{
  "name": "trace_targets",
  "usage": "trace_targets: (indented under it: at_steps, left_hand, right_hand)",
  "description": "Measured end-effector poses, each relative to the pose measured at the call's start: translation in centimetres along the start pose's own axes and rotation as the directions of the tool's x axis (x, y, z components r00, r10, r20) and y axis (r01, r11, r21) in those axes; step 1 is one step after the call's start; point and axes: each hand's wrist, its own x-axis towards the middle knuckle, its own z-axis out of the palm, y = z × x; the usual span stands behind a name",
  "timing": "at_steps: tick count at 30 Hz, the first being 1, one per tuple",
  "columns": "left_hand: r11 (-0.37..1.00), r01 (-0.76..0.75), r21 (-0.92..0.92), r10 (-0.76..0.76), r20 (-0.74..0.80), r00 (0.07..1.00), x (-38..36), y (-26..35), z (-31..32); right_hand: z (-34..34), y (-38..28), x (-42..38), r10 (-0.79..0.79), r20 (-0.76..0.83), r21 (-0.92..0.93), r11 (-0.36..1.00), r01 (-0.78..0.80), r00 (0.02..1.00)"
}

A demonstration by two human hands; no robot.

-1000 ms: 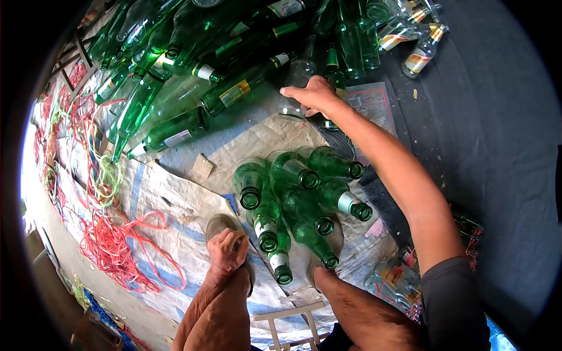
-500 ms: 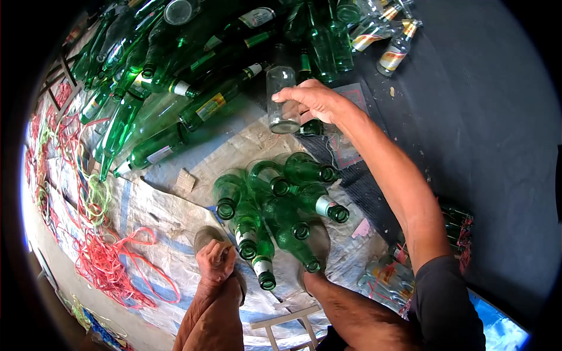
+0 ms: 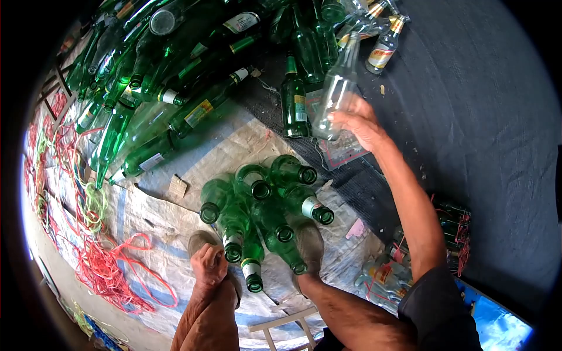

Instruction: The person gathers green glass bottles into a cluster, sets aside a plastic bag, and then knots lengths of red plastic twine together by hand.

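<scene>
At nine o'clock lie loops of red cord [image 3: 111, 269] on the sacking [image 3: 158, 210]. My left hand [image 3: 209, 264] rests on my knee at six o'clock, fingers curled together, holding nothing I can see. Just above it a cluster [image 3: 257, 210] of green bottles stands between my feet, mouths up. From ten to twelve o'clock a heap [image 3: 175, 64] of green bottles lies on its side, with white and yellow labels too small to read.

My right hand [image 3: 360, 126], at one o'clock, is clamped on the base of a clear bottle [image 3: 335, 93]. Its long axis runs from my palm up toward twelve o'clock, neck away from me. The cluster lies toward seven o'clock from this hand. No writing is legible.
</scene>
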Motion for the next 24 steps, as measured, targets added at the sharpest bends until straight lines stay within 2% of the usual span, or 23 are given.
trace_targets:
  at_steps: [3, 4, 5, 7, 11, 12, 16, 20, 24]
  left_hand:
    - [1.000, -0.001, 0.004, 0.001, -0.006, 1.000, 0.0, -0.1, 0.2]
    - [1.000, -0.005, -0.001, 0.005, -0.010, 1.000, 0.0, -0.1, 0.2]
    - [1.000, -0.008, -0.006, 0.008, -0.014, 1.000, -0.1, -0.2, 0.2]
    - [1.000, -0.005, -0.003, 0.005, -0.010, 1.000, -0.4, -0.7, 0.5]
    - [1.000, 0.006, -0.016, -0.006, 0.002, 1.000, -0.2, -0.5, 0.3]
    - [1.000, 0.005, -0.010, -0.005, 0.005, 1.000, -0.2, -0.5, 0.2]
    - [1.000, -0.004, -0.001, 0.004, -0.003, 1.000, 0.1, -0.4, 0.3]
    - [1.000, -0.016, 0.012, 0.016, -0.007, 1.000, 0.3, -0.3, 0.2]
    - [0.999, -0.008, 0.034, 0.007, 0.026, 1.000, 0.5, -0.3, -0.2]
  right_hand:
    - [-4.1, 2.2, 2.1, -0.164, -0.164, -0.161, 0.977, 0.138, 0.973]
    - [-4.7, 2.1, 2.5, -0.202, -0.192, -0.150, 0.973, 0.174, 0.960]
    - [-6.1, 2.4, 3.5, -0.213, -0.211, -0.195, 0.965, 0.172, 0.954]
    - [-6.9, 2.3, 5.3, -0.283, -0.345, -0.254, 0.946, 0.202, 0.895]
    - [-8.8, 1.5, 8.9, -0.332, -0.452, -0.372, 0.914, 0.164, 0.828]
    - [-8.8, 1.1, 9.4, -0.340, -0.453, -0.343, 0.920, 0.191, 0.824]
    - [-8.7, -0.5, 11.5, -0.340, -0.532, -0.442, 0.893, 0.088, 0.775]
    - [-9.4, 0.0, 13.6, -0.362, -0.572, -0.430, 0.897, 0.107, 0.736]
    - [-10.1, -0.1, 14.9, -0.345, -0.617, -0.493, 0.870, -0.005, 0.707]
